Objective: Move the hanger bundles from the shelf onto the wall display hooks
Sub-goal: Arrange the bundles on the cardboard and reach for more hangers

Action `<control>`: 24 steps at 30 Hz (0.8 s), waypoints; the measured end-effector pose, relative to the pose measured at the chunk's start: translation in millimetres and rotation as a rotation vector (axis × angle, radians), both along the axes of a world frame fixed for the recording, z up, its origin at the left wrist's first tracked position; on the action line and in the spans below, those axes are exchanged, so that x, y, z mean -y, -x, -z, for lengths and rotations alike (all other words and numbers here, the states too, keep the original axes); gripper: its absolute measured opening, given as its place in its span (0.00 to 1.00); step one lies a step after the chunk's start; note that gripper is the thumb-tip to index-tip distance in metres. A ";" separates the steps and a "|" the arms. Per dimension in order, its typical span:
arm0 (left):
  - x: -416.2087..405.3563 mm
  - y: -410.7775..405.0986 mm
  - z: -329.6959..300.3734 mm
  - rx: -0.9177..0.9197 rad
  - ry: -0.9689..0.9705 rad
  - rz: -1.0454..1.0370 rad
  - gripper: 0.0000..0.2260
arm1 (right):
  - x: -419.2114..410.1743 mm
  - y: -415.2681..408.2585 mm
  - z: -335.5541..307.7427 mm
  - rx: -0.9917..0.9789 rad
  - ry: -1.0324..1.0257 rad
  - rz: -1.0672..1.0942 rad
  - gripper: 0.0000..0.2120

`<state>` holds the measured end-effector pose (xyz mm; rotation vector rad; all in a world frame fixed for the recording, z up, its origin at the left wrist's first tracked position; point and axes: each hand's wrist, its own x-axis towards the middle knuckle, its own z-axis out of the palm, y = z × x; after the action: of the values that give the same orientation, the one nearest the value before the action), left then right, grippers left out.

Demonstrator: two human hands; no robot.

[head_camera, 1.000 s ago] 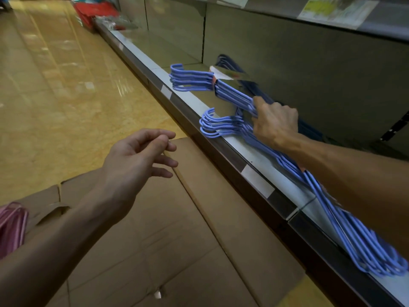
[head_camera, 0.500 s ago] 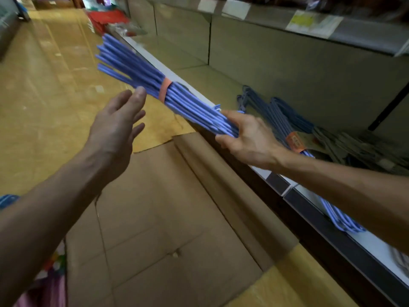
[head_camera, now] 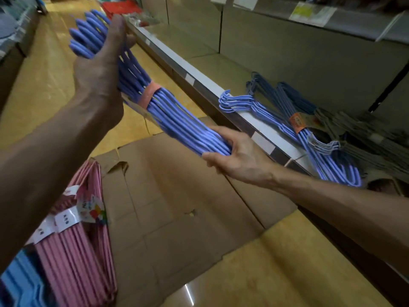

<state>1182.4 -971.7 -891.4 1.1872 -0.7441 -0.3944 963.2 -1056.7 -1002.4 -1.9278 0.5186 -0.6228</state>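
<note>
A bundle of purple-blue hangers (head_camera: 177, 120) with an orange band is held out over the floor, off the shelf. My right hand (head_camera: 239, 154) grips its near end. My left hand (head_camera: 99, 67) takes hold of its far end, thumb over the hangers, with the fingers hidden behind the bundle. On the low shelf (head_camera: 199, 83) lie another purple-blue bundle (head_camera: 305, 138), a darker blue bundle (head_camera: 278, 94) and grey hangers (head_camera: 365, 138). No wall hooks are visible.
Flattened cardboard (head_camera: 188, 207) covers the floor below my hands. Pink hanger bundles (head_camera: 75, 240) and a light blue one (head_camera: 20, 282) sit at the lower left. An upper shelf with price labels (head_camera: 309, 12) runs along the top right. The yellow floor aisle (head_camera: 44, 74) stretches ahead.
My right hand pulled one purple-blue bundle off the shelf and swung it out over the aisle. My left hand rose and took hold of the bundle's far end.
</note>
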 end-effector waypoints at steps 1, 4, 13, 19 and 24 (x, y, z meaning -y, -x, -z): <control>-1.4 1.6 -1.3 -0.019 0.007 -0.006 0.21 | -8.1 1.3 4.1 -0.015 -0.061 -0.020 0.20; -5.0 5.7 2.1 -0.070 -0.056 -0.019 0.16 | -30.6 4.1 11.9 -0.116 -0.223 -0.089 0.19; -20.6 9.1 5.1 0.108 -0.184 0.017 0.04 | -60.2 -4.6 3.7 -0.284 -0.639 -0.289 0.16; -30.5 23.8 -9.4 0.221 -0.233 0.154 0.07 | -60.2 -24.1 -13.3 -0.158 -0.955 -0.371 0.19; -39.0 19.2 -10.5 0.193 -0.252 0.185 0.09 | -63.2 -44.2 -26.0 -0.063 -1.043 -0.468 0.14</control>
<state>1163.3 -932.8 -880.9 1.4116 -0.9974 -0.5440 1007.4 -993.5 -976.4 -1.0020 0.3056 0.0500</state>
